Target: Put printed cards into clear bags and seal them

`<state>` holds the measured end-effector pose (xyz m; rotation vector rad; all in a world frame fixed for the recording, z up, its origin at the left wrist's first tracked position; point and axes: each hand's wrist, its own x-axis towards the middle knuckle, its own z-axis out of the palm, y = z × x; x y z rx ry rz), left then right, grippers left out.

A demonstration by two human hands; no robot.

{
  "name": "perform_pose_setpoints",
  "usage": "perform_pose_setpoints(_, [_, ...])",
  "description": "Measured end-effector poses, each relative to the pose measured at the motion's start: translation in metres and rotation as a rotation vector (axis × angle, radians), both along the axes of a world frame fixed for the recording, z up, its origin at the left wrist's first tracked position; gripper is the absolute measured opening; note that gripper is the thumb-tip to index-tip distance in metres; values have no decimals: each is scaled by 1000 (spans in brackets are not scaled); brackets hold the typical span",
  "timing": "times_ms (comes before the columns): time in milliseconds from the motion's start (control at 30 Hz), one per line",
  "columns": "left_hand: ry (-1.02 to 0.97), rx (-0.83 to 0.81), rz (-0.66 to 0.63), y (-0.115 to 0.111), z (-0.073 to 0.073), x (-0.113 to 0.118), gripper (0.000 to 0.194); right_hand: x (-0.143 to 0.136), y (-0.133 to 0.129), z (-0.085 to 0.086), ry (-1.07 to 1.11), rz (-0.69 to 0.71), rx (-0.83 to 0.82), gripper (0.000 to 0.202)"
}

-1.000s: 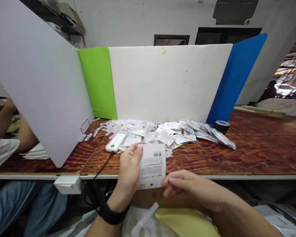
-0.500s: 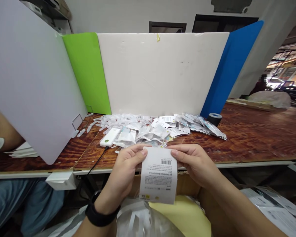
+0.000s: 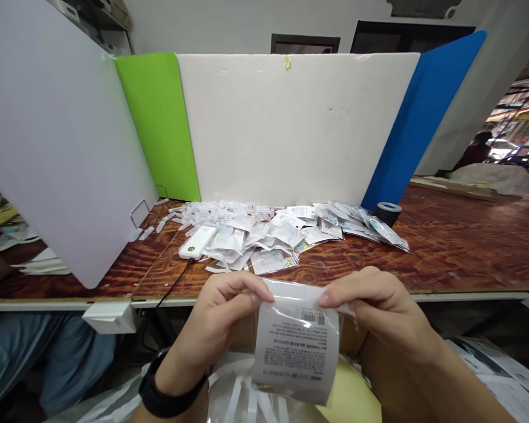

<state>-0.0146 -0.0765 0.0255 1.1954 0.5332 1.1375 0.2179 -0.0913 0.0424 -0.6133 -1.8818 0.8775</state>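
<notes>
Between my two hands hangs a clear plastic packet [image 3: 295, 352] with a white printed card inside, its barcode and small text facing me. My left hand [image 3: 229, 320] pinches the packet's upper left corner between thumb and index finger, with a black band on that wrist. At the upper right corner my right hand [image 3: 385, 305] grips the plastic with thumb and fingers; a crinkled bit of film shows beside its fingertips. Just beyond the hands lies a heap of similar packets [image 3: 275, 258] on the brown wooden table [image 3: 458, 247].
Small white plastic pieces [image 3: 194, 212] are scattered behind a white power bank [image 3: 197, 242] with a cable. A tape roll [image 3: 387, 213] stands right of more packets. White, green and blue panels [image 3: 300, 129] rise behind. An open carton and yellow sheet [image 3: 352, 390] sit below my hands.
Both hands have come lower and a little closer to me with the packet. Its clear top edge now shows stretched between them, and the card sits lower. A packet on the table is now uncovered.
</notes>
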Motion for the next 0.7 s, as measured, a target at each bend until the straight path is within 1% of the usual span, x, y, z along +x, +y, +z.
perform_pose_setpoints(67, [-35,-20,-33,-2,1,-1,9,1,-3,0,-6,63,-59,21])
perform_pose_setpoints(133, [-44,-10,-35,-5,2,-2,18,-2,-7,-1,44,77,-147,22])
perform_pose_setpoints(200, [-18,-12,-33,-8,2,-1,18,-8,-11,-2,148,-6,-224,9])
perform_pose_setpoints(233, [-4,-25,-31,-9,2,-1,14,-11,-12,-3,189,-63,-248,7])
perform_pose_setpoints(267, [4,-45,-35,-10,2,0,9,-13,-12,-3,215,-107,-265,13])
perform_pose_setpoints(333, [-15,-85,-52,-12,2,1,6,-16,-12,-2,230,-127,-307,18])
perform_pose_setpoints(500, [-201,-174,-24,-13,1,6,8,-15,-5,-5,291,-6,-480,13])
perform_pose_setpoints(633, [-273,-263,34,-14,4,8,11,-21,1,-11,379,24,-536,7])
perform_pose_setpoints(700, [-288,-298,66,-14,6,9,14,-24,3,-14,419,53,-559,8])
